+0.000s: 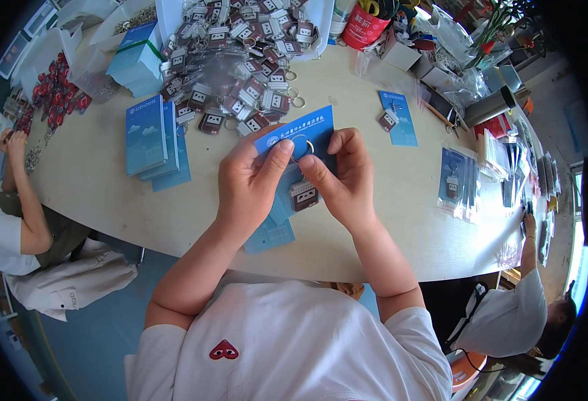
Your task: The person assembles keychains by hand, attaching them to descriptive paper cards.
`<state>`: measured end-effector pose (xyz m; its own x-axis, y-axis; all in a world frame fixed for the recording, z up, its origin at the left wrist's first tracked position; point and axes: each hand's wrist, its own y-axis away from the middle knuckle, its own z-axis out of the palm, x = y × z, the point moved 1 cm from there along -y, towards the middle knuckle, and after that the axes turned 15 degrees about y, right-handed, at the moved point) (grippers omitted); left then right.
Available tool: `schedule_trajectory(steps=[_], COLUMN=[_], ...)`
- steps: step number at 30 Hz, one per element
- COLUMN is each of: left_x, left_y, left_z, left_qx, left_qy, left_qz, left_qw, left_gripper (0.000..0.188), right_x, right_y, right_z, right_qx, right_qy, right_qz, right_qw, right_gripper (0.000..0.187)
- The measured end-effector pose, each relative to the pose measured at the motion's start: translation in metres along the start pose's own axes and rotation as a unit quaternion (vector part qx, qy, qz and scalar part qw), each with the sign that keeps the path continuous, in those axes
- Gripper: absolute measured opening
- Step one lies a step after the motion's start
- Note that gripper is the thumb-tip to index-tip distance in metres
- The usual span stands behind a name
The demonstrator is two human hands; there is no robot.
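Between my two hands is a blue printed card (pixel 321 121), held upright and tilted over the table. My left hand (pixel 254 170) grips its left side, thumb pressed on the front. My right hand (pixel 347 170) closes on the right side, its thumb at a metal key ring (pixel 309 146) that lies against the card. A brown and clear cassette-shaped keychain charm (pixel 303 194) hangs below the ring, between my hands. More blue cards (pixel 269 235) lie on the table under my hands. How the ring joins the card is partly hidden by my thumbs.
A heap of cassette keychains (pixel 240 73) spills from a white bin (pixel 324 33) at the back. Stacked blue cards (pixel 148 137) stand left; a card with a keychain (pixel 399 120) lies right, near bagged ones (pixel 459 184). One person (pixel 23 220) sits left, another (pixel 508 311) right.
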<state>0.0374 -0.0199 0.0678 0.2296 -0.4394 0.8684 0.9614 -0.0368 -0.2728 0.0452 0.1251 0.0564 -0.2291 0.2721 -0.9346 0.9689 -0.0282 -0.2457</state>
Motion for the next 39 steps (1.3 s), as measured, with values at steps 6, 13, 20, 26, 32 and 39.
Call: schedule_trajectory(steps=[6, 13, 20, 26, 32, 39], left_x=[-0.006, -0.033, -0.034, -0.031, -0.025, -0.036], left_y=[-0.012, 0.002, -0.003, -0.006, -0.003, -0.011], left_z=[-0.023, -0.08, -0.088, -0.082, -0.078, -0.058], left_qx=[-0.094, -0.076, -0.092, 0.0, 0.061, 0.071], left_qy=[-0.206, -0.669, -0.576, -0.171, 0.13, 0.014], left_qz=[-0.042, -0.021, -0.067, -0.202, -0.164, -0.054], left_qw=[0.973, 0.739, 0.809, 0.964, 0.976, 0.996], left_gripper=[0.023, 0.066, 0.052, 0.033, 0.017, 0.015], right_x=[0.027, 0.123, 0.095, 0.102, 0.108, 0.037], right_y=[-0.014, -0.05, -0.089, -0.12, -0.121, -0.063], right_z=[-0.04, -0.155, -0.08, 0.004, -0.004, -0.004], right_qx=[0.093, 0.232, 0.088, -0.029, -0.033, 0.122], right_qy=[-0.024, 0.368, 0.443, 0.49, 0.436, -0.029], right_qz=[0.074, 0.118, -0.026, 0.042, -0.024, -0.128], right_qw=[0.993, 0.893, 0.892, 0.87, 0.899, 0.984], right_gripper=[0.027, 0.03, 0.015, 0.025, 0.017, 0.007])
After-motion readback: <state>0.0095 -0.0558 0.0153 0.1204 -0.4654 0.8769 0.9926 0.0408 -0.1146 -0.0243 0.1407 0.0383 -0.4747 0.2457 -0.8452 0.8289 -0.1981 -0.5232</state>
